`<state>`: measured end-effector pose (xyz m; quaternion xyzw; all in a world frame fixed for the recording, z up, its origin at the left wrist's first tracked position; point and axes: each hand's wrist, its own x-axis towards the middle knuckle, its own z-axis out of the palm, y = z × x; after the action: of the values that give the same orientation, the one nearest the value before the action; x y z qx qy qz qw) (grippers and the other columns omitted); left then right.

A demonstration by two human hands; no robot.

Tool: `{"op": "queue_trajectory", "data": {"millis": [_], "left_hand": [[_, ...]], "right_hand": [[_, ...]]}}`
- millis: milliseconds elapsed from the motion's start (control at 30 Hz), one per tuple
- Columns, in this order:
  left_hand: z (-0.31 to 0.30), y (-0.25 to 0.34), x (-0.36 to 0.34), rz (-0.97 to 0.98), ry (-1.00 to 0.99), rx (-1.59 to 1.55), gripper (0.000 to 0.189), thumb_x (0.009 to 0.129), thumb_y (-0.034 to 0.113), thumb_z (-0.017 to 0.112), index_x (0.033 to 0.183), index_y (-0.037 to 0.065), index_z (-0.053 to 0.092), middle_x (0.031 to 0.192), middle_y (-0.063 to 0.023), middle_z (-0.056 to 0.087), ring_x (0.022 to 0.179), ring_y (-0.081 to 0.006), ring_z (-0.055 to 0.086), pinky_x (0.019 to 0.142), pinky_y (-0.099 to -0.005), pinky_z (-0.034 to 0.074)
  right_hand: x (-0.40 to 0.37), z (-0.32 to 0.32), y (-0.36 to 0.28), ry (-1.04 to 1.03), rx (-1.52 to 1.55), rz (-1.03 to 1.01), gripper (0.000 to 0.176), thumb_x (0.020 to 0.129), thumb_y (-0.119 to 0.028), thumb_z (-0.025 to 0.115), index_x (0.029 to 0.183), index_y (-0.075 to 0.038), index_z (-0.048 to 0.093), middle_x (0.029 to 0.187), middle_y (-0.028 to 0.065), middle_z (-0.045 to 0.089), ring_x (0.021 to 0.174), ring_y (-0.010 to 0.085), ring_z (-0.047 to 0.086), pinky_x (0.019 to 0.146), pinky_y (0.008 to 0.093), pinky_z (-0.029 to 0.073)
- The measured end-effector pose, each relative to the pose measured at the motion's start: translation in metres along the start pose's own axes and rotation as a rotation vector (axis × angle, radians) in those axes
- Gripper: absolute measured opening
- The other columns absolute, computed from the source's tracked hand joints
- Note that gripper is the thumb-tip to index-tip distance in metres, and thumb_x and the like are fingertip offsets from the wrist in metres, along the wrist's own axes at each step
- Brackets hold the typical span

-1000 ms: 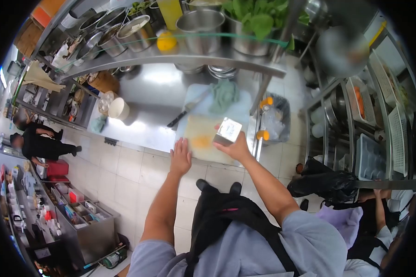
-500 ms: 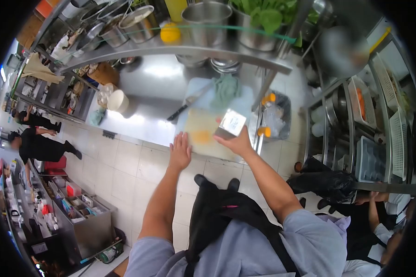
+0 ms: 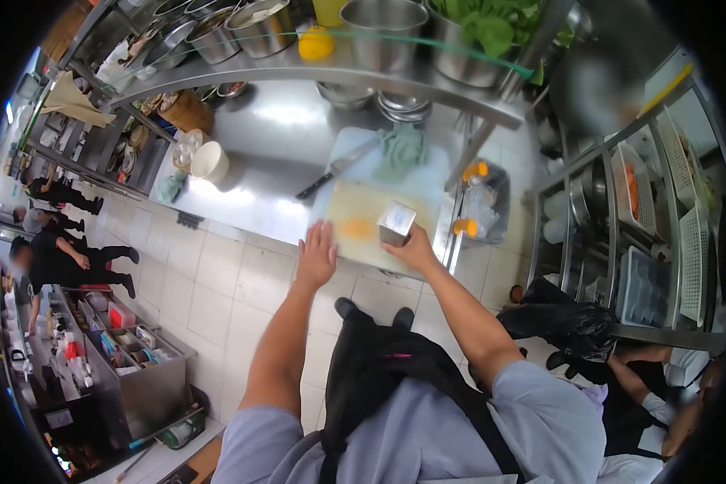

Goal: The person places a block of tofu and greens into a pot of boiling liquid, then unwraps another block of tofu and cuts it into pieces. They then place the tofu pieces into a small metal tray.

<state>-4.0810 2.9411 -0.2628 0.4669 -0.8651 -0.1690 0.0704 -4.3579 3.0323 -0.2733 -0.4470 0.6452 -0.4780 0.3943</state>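
My right hand [image 3: 413, 247] is closed round a small silvery box-shaped container [image 3: 395, 224], which stands low over a yellowish board [image 3: 361, 202]. My left hand [image 3: 318, 254] lies flat with its fingers stretched, at the board's left front edge. A flat orange-yellow patch [image 3: 357, 227] shows on the board between my hands. Behind the yellowish board is a pale blue cutting board [image 3: 438, 165] with a green cloth [image 3: 403, 148] on it. A knife [image 3: 331, 172] lies across its left edge, black handle toward the front left.
A white tub [image 3: 210, 163] stands on the steel counter at the left. Metal pots [image 3: 383, 32] line the shelf above. Right of the counter is a bin [image 3: 492, 202] with orange-capped bottles. Other people [image 3: 81, 262] stand at the far left and lower right.
The container in my right hand has moved down and toward the front, its top less tilted to the camera. My left hand remains near the board's edge. The whole view has shifted slightly.
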Motion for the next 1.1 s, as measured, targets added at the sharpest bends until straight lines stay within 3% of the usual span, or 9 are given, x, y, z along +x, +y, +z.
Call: {"op": "queue_trajectory", "data": {"millis": [233, 367, 533, 667, 733, 867, 933, 1000, 1100], "left_hand": [[-0.004, 0.004, 0.001, -0.033, -0.026, -0.044, 0.065, 0.104, 0.030, 0.047, 0.163, 0.016, 0.024, 0.168, -0.0161, 0.023, 0.156, -0.0386, 0.021, 0.121, -0.0658, 0.019], [-0.041, 0.030, -0.001, -0.054, -0.078, -0.036, 0.076, 0.098, 0.031, 0.059, 0.164, 0.018, 0.023, 0.169, -0.0155, 0.022, 0.156, -0.0381, 0.020, 0.122, -0.0662, 0.017], [-0.117, 0.116, -0.020, 0.719, 0.054, -0.197, 0.093, 0.073, 0.024, 0.085, 0.155, 0.019, 0.040, 0.163, -0.0144, 0.036, 0.152, -0.0360, 0.032, 0.120, -0.0642, 0.022], [-0.117, 0.129, 0.016, 0.885, -0.040, -0.102, 0.079, 0.070, 0.028, 0.090, 0.140, 0.016, 0.054, 0.148, -0.0091, 0.055, 0.143, -0.0304, 0.046, 0.119, -0.0605, 0.025], [-0.116, 0.133, 0.027, 0.646, -0.117, -0.356, 0.070, 0.071, 0.032, 0.090, 0.133, 0.015, 0.061, 0.139, -0.0069, 0.063, 0.137, -0.0266, 0.052, 0.117, -0.0595, 0.028], [-0.109, 0.142, 0.055, 0.431, 0.018, -0.376, 0.066, 0.077, 0.038, 0.086, 0.133, 0.015, 0.060, 0.137, -0.0113, 0.062, 0.139, -0.0306, 0.050, 0.118, -0.0591, 0.025], [-0.106, 0.143, 0.066, 0.438, 0.008, -0.333, 0.067, 0.081, 0.042, 0.082, 0.137, 0.015, 0.058, 0.143, -0.0135, 0.059, 0.144, -0.0340, 0.044, 0.119, -0.0598, 0.022], [-0.112, 0.155, 0.073, 0.455, -0.089, -0.328, 0.073, 0.083, 0.042, 0.080, 0.145, 0.014, 0.053, 0.149, -0.0152, 0.054, 0.149, -0.0360, 0.038, 0.120, -0.0591, 0.020], [-0.102, 0.134, 0.080, 0.455, -0.019, -0.440, 0.068, 0.095, 0.043, 0.065, 0.152, 0.014, 0.045, 0.153, -0.0196, 0.048, 0.151, -0.0393, 0.033, 0.118, -0.0670, 0.020]], "right_hand": [[-0.008, -0.004, -0.048, 0.142, 0.149, -0.210, 0.053, 0.073, -0.025, 0.093, 0.113, 0.000, 0.068, 0.097, 0.0067, 0.073, 0.089, 0.0144, 0.066, 0.083, 0.0318, 0.053], [-0.001, -0.016, -0.057, -0.071, 0.222, 0.058, 0.055, 0.078, -0.025, 0.090, 0.120, 0.000, 0.066, 0.105, 0.0091, 0.074, 0.096, 0.0167, 0.071, 0.088, 0.0323, 0.056], [-0.019, -0.017, -0.096, -0.337, 0.842, 0.743, 0.050, 0.092, -0.046, 0.073, 0.128, -0.012, 0.064, 0.104, 0.0050, 0.072, 0.094, 0.0212, 0.072, 0.074, 0.0387, 0.060], [-0.030, -0.019, -0.099, -0.312, 1.017, 0.774, 0.058, 0.090, -0.054, 0.071, 0.124, -0.008, 0.063, 0.104, 0.0079, 0.072, 0.087, 0.0242, 0.073, 0.076, 0.0376, 0.062], [-0.039, -0.041, -0.096, -0.531, 1.026, 0.862, 0.056, 0.093, -0.054, 0.068, 0.121, -0.006, 0.063, 0.102, 0.0097, 0.072, 0.089, 0.0268, 0.073, 0.076, 0.0365, 0.062], [-0.035, -0.038, -0.053, -0.228, 0.267, 0.653, 0.066, 0.087, -0.048, 0.076, 0.130, -0.002, 0.058, 0.112, 0.0121, 0.071, 0.100, 0.0299, 0.072, 0.084, 0.0361, 0.060], [-0.028, -0.030, -0.052, 0.318, -0.270, -0.433, 0.084, 0.077, -0.038, 0.088, 0.140, 0.002, 0.050, 0.121, 0.0140, 0.067, 0.112, 0.0314, 0.067, 0.095, 0.0375, 0.056], [-0.003, -0.027, -0.067, 0.270, -0.101, -0.407, 0.101, 0.066, -0.028, 0.096, 0.148, 0.001, 0.044, 0.130, 0.0129, 0.063, 0.120, 0.0266, 0.062, 0.104, 0.0376, 0.051], [0.030, -0.023, -0.066, -0.105, 0.384, -0.210, 0.078, 0.070, -0.022, 0.096, 0.135, -0.003, 0.057, 0.120, 0.0067, 0.068, 0.107, 0.0132, 0.062, 0.096, 0.0326, 0.051]]}}
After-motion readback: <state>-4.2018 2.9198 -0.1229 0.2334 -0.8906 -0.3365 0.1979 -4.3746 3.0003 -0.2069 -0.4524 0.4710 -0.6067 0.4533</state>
